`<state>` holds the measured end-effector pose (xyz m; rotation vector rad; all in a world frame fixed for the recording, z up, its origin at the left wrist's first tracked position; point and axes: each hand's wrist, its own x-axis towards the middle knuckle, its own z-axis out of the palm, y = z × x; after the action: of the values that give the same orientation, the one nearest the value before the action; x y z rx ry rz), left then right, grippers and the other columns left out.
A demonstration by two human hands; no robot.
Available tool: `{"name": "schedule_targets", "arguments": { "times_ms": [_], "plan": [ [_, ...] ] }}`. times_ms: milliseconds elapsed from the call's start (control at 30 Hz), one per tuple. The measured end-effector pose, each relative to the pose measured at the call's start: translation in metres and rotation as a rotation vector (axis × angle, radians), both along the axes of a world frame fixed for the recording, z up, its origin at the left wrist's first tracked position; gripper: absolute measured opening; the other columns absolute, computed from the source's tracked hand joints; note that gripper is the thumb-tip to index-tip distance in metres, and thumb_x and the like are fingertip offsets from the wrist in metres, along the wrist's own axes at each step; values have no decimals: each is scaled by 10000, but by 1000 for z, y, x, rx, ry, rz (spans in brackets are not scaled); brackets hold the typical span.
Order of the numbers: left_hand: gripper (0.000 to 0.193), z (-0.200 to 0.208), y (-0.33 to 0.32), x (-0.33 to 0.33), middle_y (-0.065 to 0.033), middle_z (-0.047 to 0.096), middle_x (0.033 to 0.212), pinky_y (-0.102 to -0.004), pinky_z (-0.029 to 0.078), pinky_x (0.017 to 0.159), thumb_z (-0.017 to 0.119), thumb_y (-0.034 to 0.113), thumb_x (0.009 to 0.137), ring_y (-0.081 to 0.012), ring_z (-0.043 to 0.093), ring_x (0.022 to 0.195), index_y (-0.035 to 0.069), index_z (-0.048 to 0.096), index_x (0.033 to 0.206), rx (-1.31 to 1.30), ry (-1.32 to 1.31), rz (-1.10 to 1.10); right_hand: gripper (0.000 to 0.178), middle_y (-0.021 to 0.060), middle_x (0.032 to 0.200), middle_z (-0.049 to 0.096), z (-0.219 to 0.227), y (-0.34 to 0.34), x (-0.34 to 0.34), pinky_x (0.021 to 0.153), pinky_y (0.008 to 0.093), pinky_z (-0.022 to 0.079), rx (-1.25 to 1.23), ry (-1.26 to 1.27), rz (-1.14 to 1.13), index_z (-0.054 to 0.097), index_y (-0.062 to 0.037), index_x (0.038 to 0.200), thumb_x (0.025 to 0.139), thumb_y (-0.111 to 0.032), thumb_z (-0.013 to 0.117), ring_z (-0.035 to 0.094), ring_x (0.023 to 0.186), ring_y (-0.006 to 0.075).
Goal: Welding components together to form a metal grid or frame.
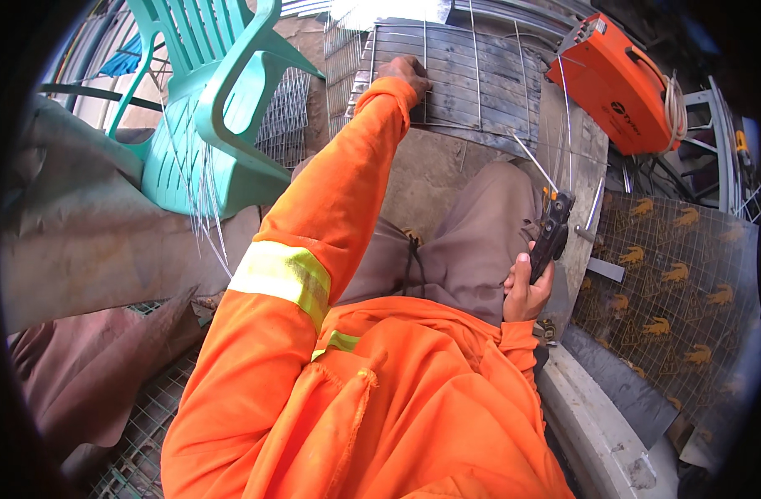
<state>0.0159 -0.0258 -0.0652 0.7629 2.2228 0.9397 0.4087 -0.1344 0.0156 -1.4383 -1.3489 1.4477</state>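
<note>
Left hand (405,73) reaches fwd at full arm extension and presses flat on the grey metal work panel (455,91), fingers spread over a thin steel wire rod (424,58) laid vertically across it; nothing is gripped, the rod is pinned by pressure only. Right hand (526,287) is held near the right knee, fingers closed around the black handle of an electrode holder (552,237), w/ a thin welding electrode (534,165) projecting up and left from its jaw; tip is well apart from the panel, no arc visible. Progress, judged from layout: several vertical rods already lie across the horizontal bars of the panel, approx. evenly spaced, so the grid is partly laid out. Whether the crossings are welded cannot be told at this res. Loose spare rods lean against the turquoise plastic chair (218,108) on the left, suggesting stock remains. An orange welding machine (622,83) sits top right. A finished-looking wire mesh sheet (680,274) lies to the right over patterned sheet.
</note>
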Motion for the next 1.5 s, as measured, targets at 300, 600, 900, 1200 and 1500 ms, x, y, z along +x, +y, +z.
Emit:
{"name": "schedule_targets", "arguments": {
  "times_ms": [300,600,900,1200,1500],
  "plan": [
    [337,35,-12,27,-154,719,979,-374,531,862,791,309,782,-276,683,955,131,704,1055,-60,143,11,368,6,743,529,2,-1,2,467,195,381,0,-12,-23,524,-6,1228,948,-222,626,453,523,47],
    [397,26,-12,17,-160,688,1084,-402,505,920,736,387,823,-354,639,1053,286,676,1202,-28,361,-182,386,-9,711,517,-7,-1,5,457,198,372,49,-15,-8,527,-16,1240,950,-252,625,455,521,41],
    [551,24,-29,6,73,475,1448,-458,414,981,488,690,880,-307,478,1189,414,550,1354,-161,917,-480,379,-8,724,517,-5,-2,6,462,196,375,26,19,-7,530,-18,1234,953,-253,626,456,530,39],
    [519,23,-28,3,141,427,1496,-501,388,995,444,578,954,-274,473,1240,337,496,1411,-180,917,-587,381,-12,723,512,-7,-2,6,463,194,373,50,9,-4,536,-19,1236,954,-260,625,453,534,37],
    [534,76,-3,-2,118,473,1446,-549,373,1029,534,526,926,-253,476,1252,345,472,1424,-496,978,-935,347,9,731,521,1,-2,4,488,207,402,25,24,-17,526,33,1204,955,-192,612,451,535,54]
  ]
}}
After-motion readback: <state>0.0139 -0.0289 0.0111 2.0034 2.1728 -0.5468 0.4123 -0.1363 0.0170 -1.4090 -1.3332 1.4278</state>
